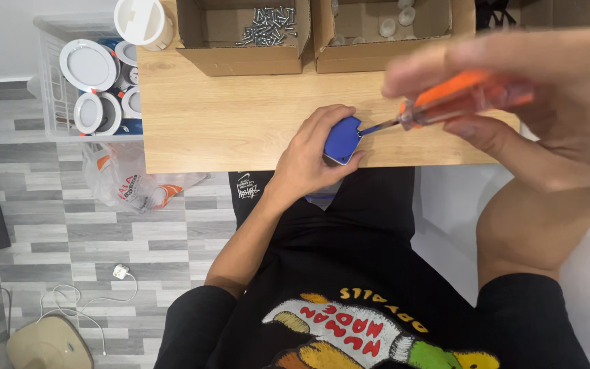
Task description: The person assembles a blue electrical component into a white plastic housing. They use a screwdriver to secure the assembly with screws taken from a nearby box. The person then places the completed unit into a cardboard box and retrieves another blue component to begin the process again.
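Left hand (pixel 308 154) clamps small blue housing (pixel 343 139) at surface (pixel 227 123) near edge, frame centre. Right hand (pixel 548 96), blurred, grips orange-handled screwdriver (pixel 445 102); tip touches housing. Screw box (pixel 240 34) top centre.

the wooden counter (pixel 220 123) serves as the landmark. at its far edge stand two open cardboard boxes: the left box (pixel 240 51) holds a heap of silver screws (pixel 268 27), the right box (pixel 390 55) holds small white round parts (pixel 387 27). a white round fitting (pixel 141 22) sits on the counter's far left corner. left of the counter, a clear plastic crate (pixel 52 96) holds round white lamp housings (pixel 87 65). below the crate, a crumpled plastic bag (pixel 131 181) lies on the grey plank floor (pixel 69 232). further along the floor lie a white plug with cord (pixel 121 272) and a beige rounded device (pixel 48 344).
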